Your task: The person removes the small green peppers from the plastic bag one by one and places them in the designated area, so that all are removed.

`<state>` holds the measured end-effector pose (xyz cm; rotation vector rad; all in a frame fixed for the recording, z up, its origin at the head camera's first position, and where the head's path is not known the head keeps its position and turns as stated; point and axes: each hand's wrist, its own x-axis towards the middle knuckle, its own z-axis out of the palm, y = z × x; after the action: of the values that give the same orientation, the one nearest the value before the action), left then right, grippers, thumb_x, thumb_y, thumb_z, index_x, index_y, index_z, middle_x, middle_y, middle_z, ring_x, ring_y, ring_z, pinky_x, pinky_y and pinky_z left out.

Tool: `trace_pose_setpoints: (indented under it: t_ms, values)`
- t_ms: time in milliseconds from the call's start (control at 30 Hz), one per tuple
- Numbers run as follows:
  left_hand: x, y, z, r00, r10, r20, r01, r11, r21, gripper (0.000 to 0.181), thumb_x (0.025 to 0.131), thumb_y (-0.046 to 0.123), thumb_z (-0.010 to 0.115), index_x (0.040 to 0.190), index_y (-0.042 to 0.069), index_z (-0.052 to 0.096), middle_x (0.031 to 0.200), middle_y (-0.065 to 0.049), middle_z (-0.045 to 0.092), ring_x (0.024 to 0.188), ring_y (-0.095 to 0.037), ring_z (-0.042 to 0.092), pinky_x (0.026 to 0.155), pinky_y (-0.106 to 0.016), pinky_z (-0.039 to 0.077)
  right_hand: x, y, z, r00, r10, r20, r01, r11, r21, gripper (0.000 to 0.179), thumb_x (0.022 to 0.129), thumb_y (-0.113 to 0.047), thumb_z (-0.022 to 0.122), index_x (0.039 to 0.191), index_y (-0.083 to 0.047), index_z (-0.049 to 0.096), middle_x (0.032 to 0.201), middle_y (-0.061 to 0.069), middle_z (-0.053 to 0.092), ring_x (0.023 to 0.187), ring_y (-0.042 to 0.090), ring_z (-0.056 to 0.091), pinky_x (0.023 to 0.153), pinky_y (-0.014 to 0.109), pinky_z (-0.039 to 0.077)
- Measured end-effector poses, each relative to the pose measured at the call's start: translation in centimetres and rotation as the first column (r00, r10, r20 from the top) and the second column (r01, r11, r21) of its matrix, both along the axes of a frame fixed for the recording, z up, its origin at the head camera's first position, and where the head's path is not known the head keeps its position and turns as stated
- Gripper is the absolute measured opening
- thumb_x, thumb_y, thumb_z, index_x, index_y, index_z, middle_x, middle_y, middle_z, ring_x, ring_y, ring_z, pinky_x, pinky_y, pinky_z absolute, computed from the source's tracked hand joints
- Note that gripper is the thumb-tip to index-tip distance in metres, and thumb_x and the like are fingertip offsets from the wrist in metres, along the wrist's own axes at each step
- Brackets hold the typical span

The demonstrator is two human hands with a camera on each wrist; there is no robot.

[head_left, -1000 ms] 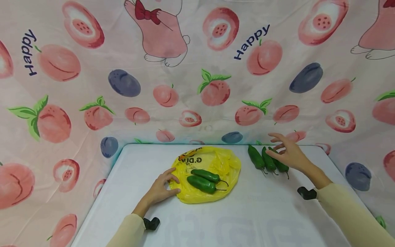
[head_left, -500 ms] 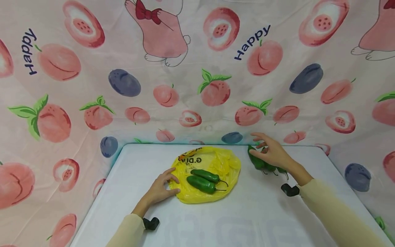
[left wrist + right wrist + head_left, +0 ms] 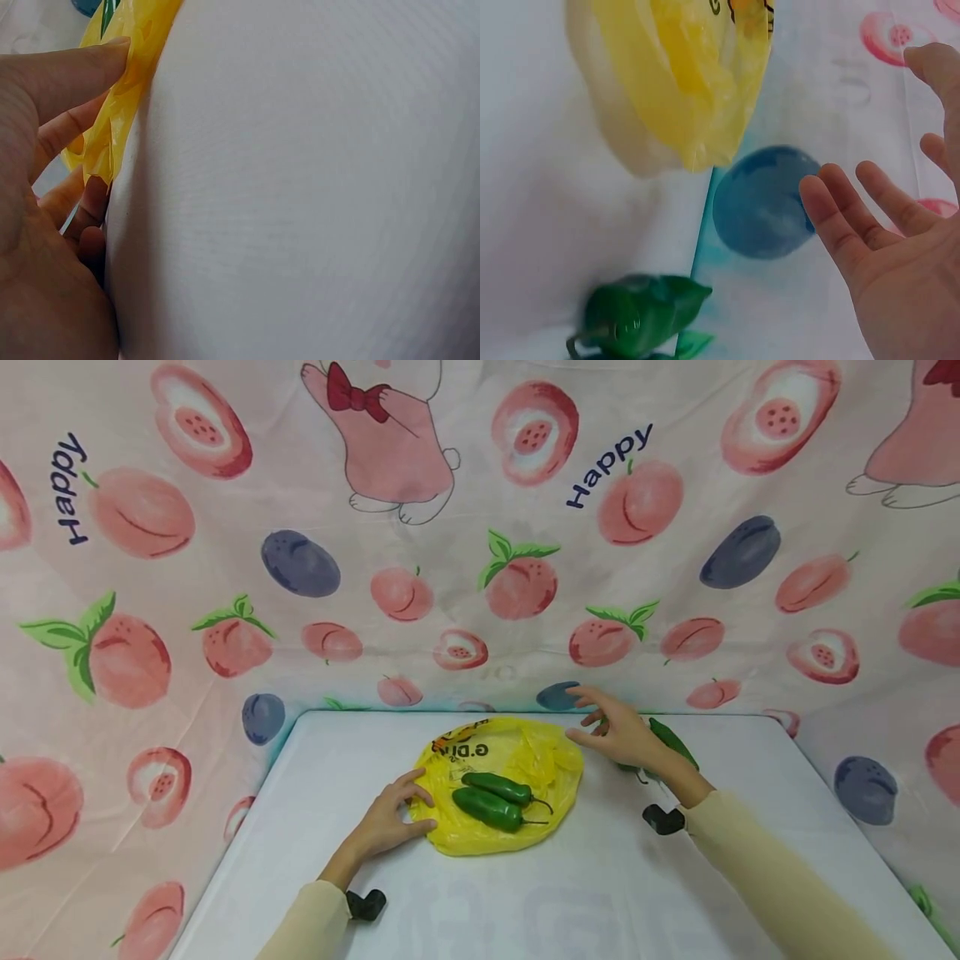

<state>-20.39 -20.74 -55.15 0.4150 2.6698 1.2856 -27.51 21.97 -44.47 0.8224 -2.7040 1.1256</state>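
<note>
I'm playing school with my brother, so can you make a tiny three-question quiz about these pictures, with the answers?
1. How many peppers lie on top of the yellow bag?
2. True or false: the right hand is holding nothing.
3. Which touches the bag?
A) left hand
B) right hand
C) neither

Key:
1. Two
2. True
3. A
</note>
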Motion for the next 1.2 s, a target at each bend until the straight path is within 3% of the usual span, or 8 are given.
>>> trace_pose_setpoints:
  t_ms: [500,733,1200]
  values:
    - [0.0,0.0,0.0,1.000,0.005,0.001,-0.005,1.000,0.000,0.023,0.085,0.032,0.085,0.100,0.033,0.068,0.164,-0.003,0.037,0.150,-0.038,0.030,0.119,-0.068,0.019,-0.1,-4.5,-0.9,0.979,0.137,0.149,-0.135,0.991,-0.021,0.068,0.094,-0.027,0.077,0.153,-0.016,0.044,0.134,0.022,0.061,0.104,0.037,0.068,0.088,0.050,0.059]
    - [0.0,0.0,0.1,1.000,-0.008,-0.005,0.008,1.000,0.003,0.023,0.085,0.032,0.085,0.100,0.032,0.068,0.164,-0.005,0.037,0.150,-0.039,0.029,0.119,-0.067,0.019,0.0,-6.6,-1.9,0.965,0.196,0.175,-0.203,0.979,0.022,0.067,0.095,-0.029,0.076,0.152,-0.014,0.045,0.132,0.022,0.062,0.101,0.030,0.068,0.087,0.044,0.060]
    - [0.0,0.0,0.1,1.000,-0.008,-0.001,0.008,1.000,0.011,0.023,0.085,0.032,0.086,0.100,0.033,0.068,0.164,-0.005,0.037,0.151,-0.039,0.028,0.119,-0.067,0.019,0.2,-9.8,-3.4,0.916,0.223,0.333,-0.253,0.966,0.046,0.062,0.096,-0.028,0.075,0.151,-0.020,0.048,0.131,0.020,0.061,0.104,0.028,0.068,0.090,0.041,0.059]
